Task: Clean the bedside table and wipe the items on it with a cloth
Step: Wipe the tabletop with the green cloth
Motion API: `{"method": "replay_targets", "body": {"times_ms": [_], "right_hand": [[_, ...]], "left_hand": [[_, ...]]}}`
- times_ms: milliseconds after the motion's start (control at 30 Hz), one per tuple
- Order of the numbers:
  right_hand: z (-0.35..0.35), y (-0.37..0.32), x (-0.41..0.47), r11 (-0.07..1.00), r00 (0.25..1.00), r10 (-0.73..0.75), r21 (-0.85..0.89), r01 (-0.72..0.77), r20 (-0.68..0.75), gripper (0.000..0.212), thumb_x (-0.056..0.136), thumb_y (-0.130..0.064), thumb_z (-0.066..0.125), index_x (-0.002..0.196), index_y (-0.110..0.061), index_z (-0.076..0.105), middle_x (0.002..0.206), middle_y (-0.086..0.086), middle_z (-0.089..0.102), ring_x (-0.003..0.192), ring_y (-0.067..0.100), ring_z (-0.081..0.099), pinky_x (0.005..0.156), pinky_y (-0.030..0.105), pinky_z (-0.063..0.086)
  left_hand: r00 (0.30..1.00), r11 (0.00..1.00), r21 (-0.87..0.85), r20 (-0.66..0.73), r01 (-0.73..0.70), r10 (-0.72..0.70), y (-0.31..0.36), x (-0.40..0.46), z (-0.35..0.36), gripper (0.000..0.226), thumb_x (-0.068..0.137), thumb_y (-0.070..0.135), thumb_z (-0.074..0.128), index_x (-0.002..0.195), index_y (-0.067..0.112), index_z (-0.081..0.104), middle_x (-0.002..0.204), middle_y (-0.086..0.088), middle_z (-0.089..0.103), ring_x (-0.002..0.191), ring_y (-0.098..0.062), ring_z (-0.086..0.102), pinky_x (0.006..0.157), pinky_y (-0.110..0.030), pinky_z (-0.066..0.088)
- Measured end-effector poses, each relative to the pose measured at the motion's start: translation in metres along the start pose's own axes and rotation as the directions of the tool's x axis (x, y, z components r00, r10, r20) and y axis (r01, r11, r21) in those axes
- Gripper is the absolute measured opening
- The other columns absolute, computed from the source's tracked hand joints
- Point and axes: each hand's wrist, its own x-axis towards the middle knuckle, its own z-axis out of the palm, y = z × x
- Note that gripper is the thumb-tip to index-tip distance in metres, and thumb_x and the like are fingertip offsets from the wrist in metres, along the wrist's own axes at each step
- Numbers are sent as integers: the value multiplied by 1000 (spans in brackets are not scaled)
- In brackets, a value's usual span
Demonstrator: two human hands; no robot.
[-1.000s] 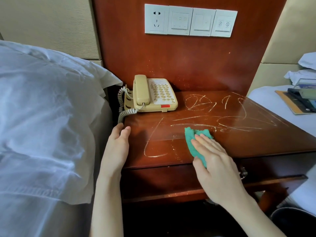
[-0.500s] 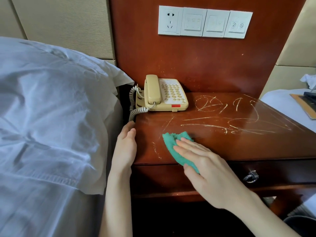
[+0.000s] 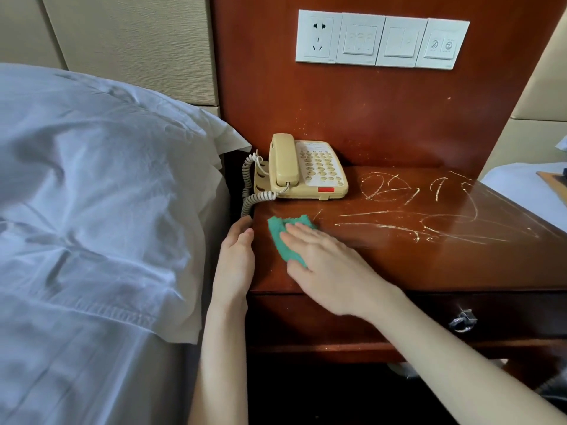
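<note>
The dark red wooden bedside table [image 3: 460, 265] carries pale streaks of grit across its middle and right. A green cloth [image 3: 280, 233] lies flat near the table's front left corner. My right hand [image 3: 328, 265] presses on it with straight fingers and covers its lower right part. My left hand [image 3: 236, 256] rests flat against the table's left edge, fingers straight, holding nothing. A beige telephone [image 3: 306, 168] with a coiled cord sits at the back left, just beyond the cloth.
A white pillow and bedsheet [image 3: 92, 210] fill the left side, close to my left arm. A socket and switch panel [image 3: 382, 39] is on the wooden back panel. A drawer with a metal handle [image 3: 461, 320] is below the tabletop. Another bed edge [image 3: 518, 185] shows at right.
My right hand has slid the cloth leftward across the front of the table, and the streaks on the front left are gone. My left hand stays at the table's left edge.
</note>
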Motion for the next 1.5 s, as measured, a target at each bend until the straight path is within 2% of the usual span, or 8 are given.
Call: {"method": "replay_targets", "body": {"times_ms": [133, 267, 500, 667, 900, 1200, 1400, 1500], "right_hand": [[-14, 38, 9, 983, 984, 179, -27, -179, 11, 56, 99, -35, 29, 151, -20, 18, 159, -7, 10, 145, 5, 4, 105, 21, 1], [-19, 55, -18, 977, 977, 213, -20, -214, -24, 53, 100, -33, 28, 151, -23, 18, 159, -11, 10, 143, -1, 2, 103, 18, -3], [-10, 5, -60, 992, 997, -69, 105, 65, 31, 54, 98, -36, 31, 149, -35, 14, 154, -27, 1, 132, -22, -12, 101, -1, -13], [6, -27, -32, 982, 982, -187, 43, 185, 38, 56, 100, -38, 29, 151, -24, 11, 159, -12, 1, 142, -4, -11, 104, 9, -16], [6, -5, 51, 995, 981, 0, -101, 20, 193, 62, 100, -43, 24, 152, -15, 4, 160, 8, -5, 146, 16, -8, 117, 32, -3], [-8, 43, 9, 974, 982, 182, -148, -174, 48, 61, 100, -47, 18, 152, -16, 8, 160, 3, 2, 146, 12, -3, 110, 25, -5], [-3, 5, -50, 997, 1000, -4, -72, 6, 26, 61, 96, -51, 13, 151, -28, 1, 159, -12, -6, 141, -2, -15, 107, 17, -15], [10, -28, -50, 986, 992, -121, -110, 123, 20, 61, 98, -47, 17, 152, -24, 1, 160, -6, -5, 144, 5, -13, 109, 21, -17]], "left_hand": [[1000, 1000, -19, -3, 11, -12, -2, -2, -1, 39, 100, 18, 36, 133, 24, 55, 133, -4, 58, 124, -21, 53, 108, -44, 40], [1000, 1000, -28, -10, 14, -14, -3, -1, -1, 39, 100, 17, 35, 130, 25, 58, 129, -2, 60, 122, -20, 55, 108, -44, 41], [999, 998, -68, -33, 13, -15, -4, 2, -1, 35, 99, 19, 39, 125, 24, 61, 122, -2, 64, 113, -16, 60, 100, -39, 48], [990, 989, -133, -134, -65, 47, 1, 7, -23, 25, 96, 18, 44, 104, 29, 65, 115, 4, 68, 114, -12, 60, 99, -31, 45], [997, 968, -245, -54, -62, 51, 8, 1, -33, 25, 100, 22, 40, 117, 25, 59, 107, 13, 66, 99, 5, 60, 73, -13, 43], [997, 967, -246, -66, -61, 46, 4, -2, -31, 29, 101, 21, 39, 123, 21, 58, 116, 6, 64, 110, -6, 57, 87, -19, 41], [995, 975, -213, -88, -59, 41, 2, 1, -25, 29, 101, 16, 37, 118, 18, 60, 120, 1, 64, 113, -11, 57, 85, -19, 42], [993, 980, -189, -115, -60, 38, 1, 2, -26, 26, 100, 16, 39, 112, 21, 62, 118, 1, 65, 113, -10, 58, 90, -23, 42]]}}
